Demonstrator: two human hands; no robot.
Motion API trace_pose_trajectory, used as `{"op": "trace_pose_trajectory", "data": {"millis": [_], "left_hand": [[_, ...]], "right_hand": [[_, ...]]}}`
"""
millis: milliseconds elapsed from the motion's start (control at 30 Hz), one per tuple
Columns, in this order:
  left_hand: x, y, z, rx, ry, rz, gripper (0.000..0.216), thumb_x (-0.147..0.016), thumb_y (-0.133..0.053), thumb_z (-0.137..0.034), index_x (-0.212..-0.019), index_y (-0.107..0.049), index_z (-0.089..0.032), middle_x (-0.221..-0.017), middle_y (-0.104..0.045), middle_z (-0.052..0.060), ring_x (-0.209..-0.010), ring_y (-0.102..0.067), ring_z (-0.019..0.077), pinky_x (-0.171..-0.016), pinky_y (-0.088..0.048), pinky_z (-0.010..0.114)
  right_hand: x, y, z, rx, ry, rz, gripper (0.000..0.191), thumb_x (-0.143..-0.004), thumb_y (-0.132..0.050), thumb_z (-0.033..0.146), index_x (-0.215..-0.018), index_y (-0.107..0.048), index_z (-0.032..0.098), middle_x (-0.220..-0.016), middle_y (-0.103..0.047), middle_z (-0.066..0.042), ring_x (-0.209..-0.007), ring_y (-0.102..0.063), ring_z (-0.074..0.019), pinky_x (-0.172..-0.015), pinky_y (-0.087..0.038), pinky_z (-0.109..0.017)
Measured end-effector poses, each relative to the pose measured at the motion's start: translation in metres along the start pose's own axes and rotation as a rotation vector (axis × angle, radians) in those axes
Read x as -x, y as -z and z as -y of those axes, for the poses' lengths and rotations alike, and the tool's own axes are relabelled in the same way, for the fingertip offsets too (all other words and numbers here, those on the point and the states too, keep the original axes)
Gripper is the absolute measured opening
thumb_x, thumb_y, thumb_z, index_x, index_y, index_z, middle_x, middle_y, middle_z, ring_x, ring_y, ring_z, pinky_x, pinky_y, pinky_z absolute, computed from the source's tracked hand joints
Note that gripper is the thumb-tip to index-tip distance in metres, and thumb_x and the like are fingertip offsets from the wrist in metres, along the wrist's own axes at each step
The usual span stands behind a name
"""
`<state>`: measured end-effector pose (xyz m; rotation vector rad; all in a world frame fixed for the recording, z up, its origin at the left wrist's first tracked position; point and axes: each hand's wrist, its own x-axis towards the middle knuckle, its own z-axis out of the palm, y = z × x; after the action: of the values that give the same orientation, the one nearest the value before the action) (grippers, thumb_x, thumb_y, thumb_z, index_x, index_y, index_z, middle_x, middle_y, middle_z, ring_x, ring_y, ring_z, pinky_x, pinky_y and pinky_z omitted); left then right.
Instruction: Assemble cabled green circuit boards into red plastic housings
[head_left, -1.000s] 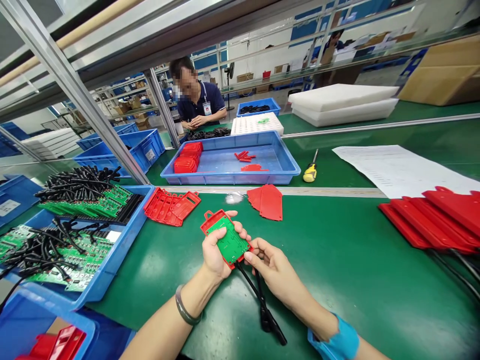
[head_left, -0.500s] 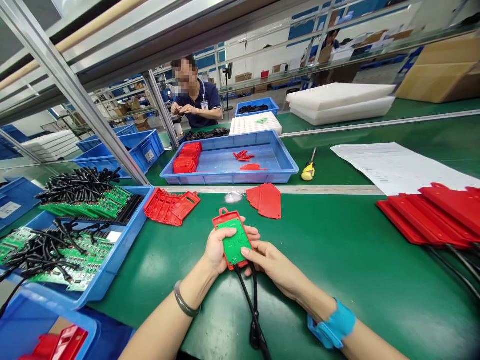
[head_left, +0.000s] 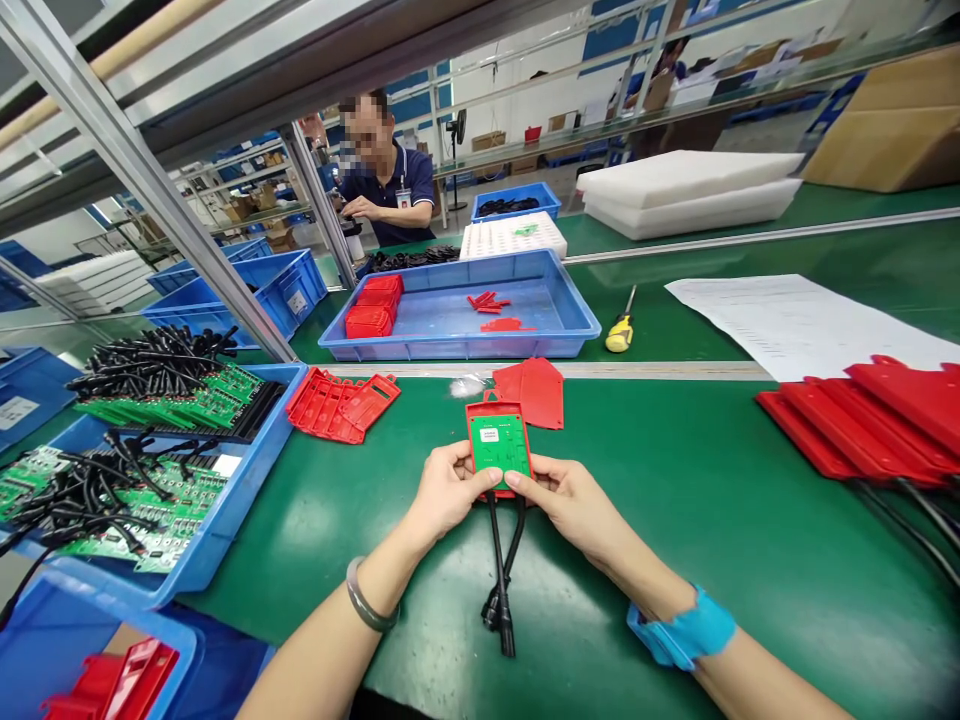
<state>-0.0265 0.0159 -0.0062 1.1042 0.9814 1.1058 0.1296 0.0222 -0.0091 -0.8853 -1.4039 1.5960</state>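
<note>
Both my hands hold a red plastic case with a green circuit board seated in it, just above the green mat. My left hand pinches its lower left corner and my right hand pinches its lower right corner. Two black cables hang from the case's near end and lie on the mat toward me. A pile of red covers lies just beyond the case. A row of red case halves lies to the left of it.
Blue bins of green boards with black cables stand at left. A blue tray with red parts sits behind. A yellow screwdriver, a paper sheet and red cased units lie at right. A person works across the bench.
The case has been turned from tilted left to upright and moved away from me and to the right. My hands have shifted to its lower corners, and the cables now trail straight toward me.
</note>
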Motion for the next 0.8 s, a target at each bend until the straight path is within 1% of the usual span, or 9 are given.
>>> {"op": "trace_pose_trajectory", "data": {"millis": [133, 233, 367, 467, 533, 600, 700, 767, 800], "left_hand": [[-0.001, -0.002, 0.007, -0.136, -0.033, -0.073, 0.033, -0.066, -0.073, -0.033, -0.092, -0.067, -0.013, -0.083, -0.070, 0.006, -0.073, -0.064, 0.0197, -0.071, -0.051, 0.031], [0.000, -0.006, 0.005, -0.092, -0.015, -0.092, 0.029, -0.068, -0.071, -0.034, -0.089, -0.066, -0.014, -0.077, -0.069, 0.005, -0.061, -0.062, 0.0173, -0.063, -0.052, 0.031], [0.001, -0.008, 0.000, 0.048, 0.006, -0.083, 0.033, -0.066, -0.073, -0.031, -0.092, -0.066, -0.013, -0.082, -0.069, 0.006, -0.064, -0.062, 0.0168, -0.063, -0.052, 0.029], [0.001, -0.005, -0.002, 0.122, 0.072, -0.122, 0.033, -0.068, -0.072, -0.028, -0.096, -0.064, -0.013, -0.090, -0.069, 0.008, -0.074, -0.064, 0.0179, -0.065, -0.053, 0.028], [0.001, -0.002, -0.003, 0.162, 0.106, -0.160, 0.034, -0.071, -0.069, -0.028, -0.101, -0.061, -0.014, -0.094, -0.069, 0.009, -0.077, -0.066, 0.0189, -0.065, -0.054, 0.029], [0.000, 0.001, -0.004, 0.191, 0.122, -0.191, 0.036, -0.072, -0.068, -0.028, -0.104, -0.058, -0.015, -0.095, -0.069, 0.009, -0.077, -0.067, 0.0198, -0.064, -0.055, 0.030], [0.000, 0.002, -0.007, 0.205, 0.139, -0.189, 0.037, -0.072, -0.068, -0.026, -0.106, -0.058, -0.014, -0.094, -0.070, 0.009, -0.073, -0.068, 0.0199, -0.063, -0.055, 0.029], [0.000, 0.002, -0.008, 0.213, 0.144, -0.166, 0.037, -0.073, -0.067, -0.026, -0.107, -0.058, -0.014, -0.093, -0.070, 0.009, -0.072, -0.069, 0.0202, -0.063, -0.055, 0.028], [0.001, 0.001, -0.009, 0.218, 0.142, -0.157, 0.037, -0.073, -0.067, -0.026, -0.107, -0.058, -0.014, -0.092, -0.070, 0.009, -0.072, -0.069, 0.0202, -0.063, -0.055, 0.028]], "right_hand": [[0.000, 0.001, -0.012, 0.191, 0.015, -0.110, 0.038, -0.075, -0.063, 0.048, -0.094, -0.071, 0.016, -0.085, -0.072, -0.006, -0.081, -0.064, -0.0253, -0.080, -0.049, -0.038], [0.002, -0.002, -0.015, 0.308, 0.011, -0.176, 0.036, -0.078, -0.058, 0.048, -0.089, -0.070, 0.016, -0.074, -0.070, -0.005, -0.070, -0.062, -0.0233, -0.067, -0.049, -0.034], [0.001, -0.004, -0.011, 0.326, 0.065, -0.105, 0.037, -0.083, -0.051, 0.048, -0.092, -0.068, 0.016, -0.078, -0.068, -0.004, -0.072, -0.061, -0.0223, -0.066, -0.047, -0.032], [-0.004, 0.003, -0.005, 0.453, 0.069, -0.039, 0.038, -0.084, -0.049, 0.050, -0.093, -0.066, 0.017, -0.080, -0.068, -0.004, -0.072, -0.061, -0.0219, -0.066, -0.048, -0.032], [-0.012, 0.017, 0.000, 0.647, 0.059, -0.065, 0.042, -0.081, -0.054, 0.053, -0.099, -0.064, 0.016, -0.087, -0.067, -0.008, -0.075, -0.062, -0.0235, -0.069, -0.049, -0.034], [-0.025, 0.038, 0.007, 0.889, 0.101, -0.130, 0.054, -0.076, -0.061, 0.053, -0.113, -0.058, 0.015, -0.103, -0.063, -0.013, -0.091, -0.061, -0.0280, -0.079, -0.049, -0.039], [-0.050, 0.075, 0.013, 1.202, 0.247, -0.135, 0.080, -0.069, -0.069, 0.051, -0.133, -0.041, 0.011, -0.136, -0.041, -0.019, -0.126, -0.037, -0.0352, -0.101, -0.035, -0.046], [-0.067, 0.095, 0.010, 1.311, 0.264, -0.087, 0.096, -0.064, -0.072, 0.051, -0.139, -0.031, 0.008, -0.145, -0.027, -0.021, -0.134, -0.020, -0.0372, -0.107, -0.026, -0.047], [-0.073, 0.102, 0.007, 1.334, 0.254, -0.061, 0.099, -0.063, -0.073, 0.052, -0.140, -0.029, 0.008, -0.146, -0.025, -0.022, -0.134, -0.019, -0.0377, -0.108, -0.025, -0.048]]}}
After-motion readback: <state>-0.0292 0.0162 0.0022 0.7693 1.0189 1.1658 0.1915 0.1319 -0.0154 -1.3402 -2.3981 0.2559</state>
